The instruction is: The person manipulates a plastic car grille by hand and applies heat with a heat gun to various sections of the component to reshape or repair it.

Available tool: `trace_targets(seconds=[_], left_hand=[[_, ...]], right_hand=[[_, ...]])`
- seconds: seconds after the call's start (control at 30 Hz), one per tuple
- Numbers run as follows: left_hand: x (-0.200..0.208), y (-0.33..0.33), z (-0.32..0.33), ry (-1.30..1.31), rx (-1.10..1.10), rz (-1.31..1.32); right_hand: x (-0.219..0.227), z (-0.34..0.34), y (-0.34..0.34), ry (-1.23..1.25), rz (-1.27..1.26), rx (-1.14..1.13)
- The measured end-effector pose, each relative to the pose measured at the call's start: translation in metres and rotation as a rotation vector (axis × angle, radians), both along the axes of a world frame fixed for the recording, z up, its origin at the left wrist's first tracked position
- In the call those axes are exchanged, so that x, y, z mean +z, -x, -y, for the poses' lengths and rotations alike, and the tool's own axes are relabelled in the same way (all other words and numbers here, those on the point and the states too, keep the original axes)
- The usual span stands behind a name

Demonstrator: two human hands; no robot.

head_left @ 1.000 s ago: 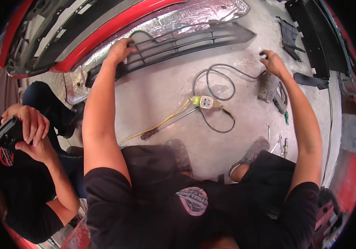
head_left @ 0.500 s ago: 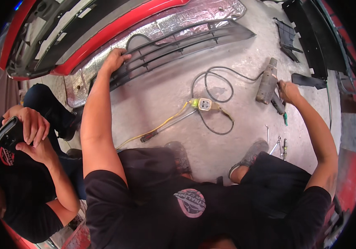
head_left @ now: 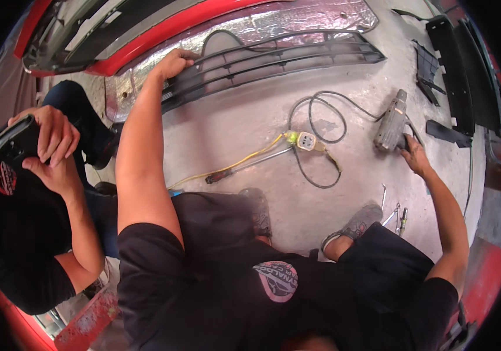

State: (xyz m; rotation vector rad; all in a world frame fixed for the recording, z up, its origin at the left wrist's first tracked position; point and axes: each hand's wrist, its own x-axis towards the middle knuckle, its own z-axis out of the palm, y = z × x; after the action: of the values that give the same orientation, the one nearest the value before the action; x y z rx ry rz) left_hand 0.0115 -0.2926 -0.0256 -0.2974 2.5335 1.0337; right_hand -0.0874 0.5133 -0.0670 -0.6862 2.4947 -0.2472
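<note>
At the far left of the floor, my left hand [head_left: 175,62] is closed around the left end of a black slatted bumper grille [head_left: 280,60]. The grille stretches away to the right beside a silver foil sheet [head_left: 123,102]. On the right, my right hand [head_left: 416,157] has its fingers wrapped around the handle of a grey corded heat gun [head_left: 392,124], mostly covering that handle. The gun's nozzle points away from me. Its dark cord [head_left: 344,120] loops over the floor toward a square outlet box [head_left: 306,141] on a yellow extension cord [head_left: 250,157].
A red bumper [head_left: 139,36] lies at the far left. Black plastic panels [head_left: 450,76] lie along the right side. Several hand tools [head_left: 395,216] rest near my right foot [head_left: 353,228]. At left, another person's hand [head_left: 57,137] holds a dark phone [head_left: 16,139].
My right hand has come nearer and now covers the heat gun's handle. My left hand has shifted farther away, still on the grille. The whole view has shifted slightly.
</note>
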Motion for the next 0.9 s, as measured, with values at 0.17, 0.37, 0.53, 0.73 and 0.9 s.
trace_targets(seconds=[0.17, 0.37, 0.53, 0.73, 0.9], left_hand=[[-0.009, -0.002, -0.003, -0.069, 0.063, 0.001], [-0.005, -0.008, 0.011, -0.027, 0.034, 0.086], [-0.001, -0.029, 0.018, 0.064, 0.056, 0.096], [-0.004, -0.011, -0.005, 0.243, -0.013, 0.091], [0.004, 0.004, -0.03, 0.195, -0.012, 0.078]], right_hand=[[0.093, 0.048, 0.006, 0.065, -0.045, -0.04], [0.181, 0.122, -0.021, 0.115, 0.238, -0.245], [0.175, 0.173, -0.041, 0.286, -0.089, 0.323], [0.166, 0.237, -0.038, 0.224, -0.17, 0.596], [0.135, 0.267, -0.032, 0.225, -0.305, 0.756]])
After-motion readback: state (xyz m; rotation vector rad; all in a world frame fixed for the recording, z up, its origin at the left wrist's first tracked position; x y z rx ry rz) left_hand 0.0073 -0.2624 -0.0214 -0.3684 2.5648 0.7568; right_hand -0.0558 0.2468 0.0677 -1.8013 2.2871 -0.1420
